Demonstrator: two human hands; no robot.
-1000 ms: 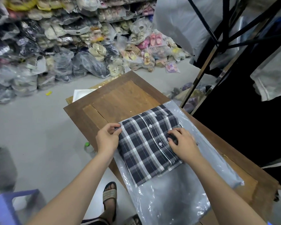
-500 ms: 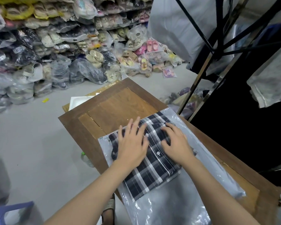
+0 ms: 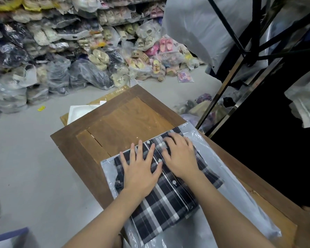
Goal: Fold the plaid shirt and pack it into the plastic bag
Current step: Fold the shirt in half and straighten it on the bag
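A: Start from the shirt. Where does it lie?

B: The plaid shirt lies folded on the wooden table, on or inside the plastic bag; film shows past its left, right and near edges. Whether a layer covers the cloth, I cannot tell.

A: Left of the shirt's button strip?

B: The left hand lies flat there, fingers spread, palm down on the cloth, pinching nothing. Beyond the shirt's left edge the bag's corner reaches the table edge, and I'd judge that the weak point: a push that way could slide slick film and shirt together off the table.

A: And right of the strip?

B: The right hand lies flat too, fingers slightly apart, over the shirt's far end near the collar. Two flat palms hold no edge, so the fold may creep open or bunch if they slide rather than press.

A: Anything else?

B: Trapped air could puff the bag and shift the shirt askew.
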